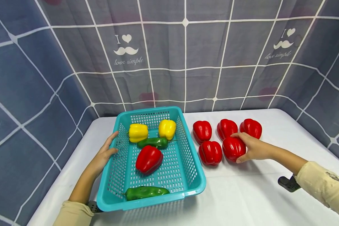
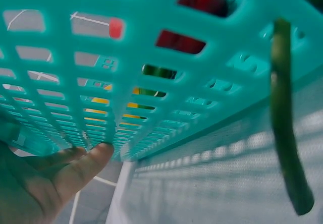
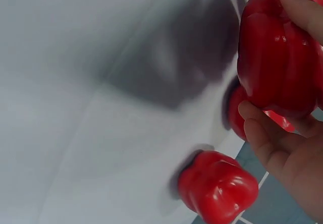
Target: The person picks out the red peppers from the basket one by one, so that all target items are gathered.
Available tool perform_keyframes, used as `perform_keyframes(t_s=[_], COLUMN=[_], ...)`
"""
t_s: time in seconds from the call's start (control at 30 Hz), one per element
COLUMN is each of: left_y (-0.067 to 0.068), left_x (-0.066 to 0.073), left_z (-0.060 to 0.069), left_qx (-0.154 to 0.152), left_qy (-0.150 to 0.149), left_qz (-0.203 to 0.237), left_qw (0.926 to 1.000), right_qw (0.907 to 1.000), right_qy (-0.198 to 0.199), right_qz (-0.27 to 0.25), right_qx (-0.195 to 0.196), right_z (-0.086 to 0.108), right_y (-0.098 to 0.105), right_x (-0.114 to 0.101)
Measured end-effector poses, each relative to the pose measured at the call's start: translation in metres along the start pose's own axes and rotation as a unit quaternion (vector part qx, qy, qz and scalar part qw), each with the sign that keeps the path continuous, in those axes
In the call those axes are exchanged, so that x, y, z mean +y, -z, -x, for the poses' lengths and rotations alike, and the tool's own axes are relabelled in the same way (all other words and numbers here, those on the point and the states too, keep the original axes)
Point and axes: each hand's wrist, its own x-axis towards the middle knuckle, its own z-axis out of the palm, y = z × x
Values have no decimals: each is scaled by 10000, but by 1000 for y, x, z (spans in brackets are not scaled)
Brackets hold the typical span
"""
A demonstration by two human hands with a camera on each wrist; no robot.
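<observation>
My right hand [image 1: 255, 148] holds a red bell pepper [image 1: 233, 148] between thumb and fingers, on the table's right side. In the right wrist view the same bell pepper [image 3: 275, 57] sits between the thumb and the fingertips. Several other red bell peppers [image 1: 210, 153] stand close around it. My left hand [image 1: 103, 153] lies along the left side of a turquoise plastic basket [image 1: 196, 175], its extended fingers against the outer wall. Inside the basket are a red bell pepper [image 1: 149, 159], two yellow bell peppers [image 1: 138, 132] and two long green peppers [image 1: 147, 192].
A white cloth [image 1: 237, 194] covers the table. Behind and at both sides hangs a grey-blue checked curtain [image 1: 164, 47]. In the left wrist view, a green stem [image 2: 285, 113] pokes out through the basket's holes.
</observation>
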Motion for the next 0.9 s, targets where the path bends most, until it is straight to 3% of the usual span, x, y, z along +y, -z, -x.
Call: perform_keyframes(t_s=[0.47,0.9], left_y=[-2,-1], left_x=[2,2], left_z=[0,1], left_qx=[-48,0], left_qy=[-14,44], left_qz=[-38,19], left_qw=[10000,10000], right_qw=[9999,9993], right_qy=[-70,112], right_qz=[-21,7], right_qx=[151,352], right_z=[3,4], right_y=[-10,-19], right_x=[7,11])
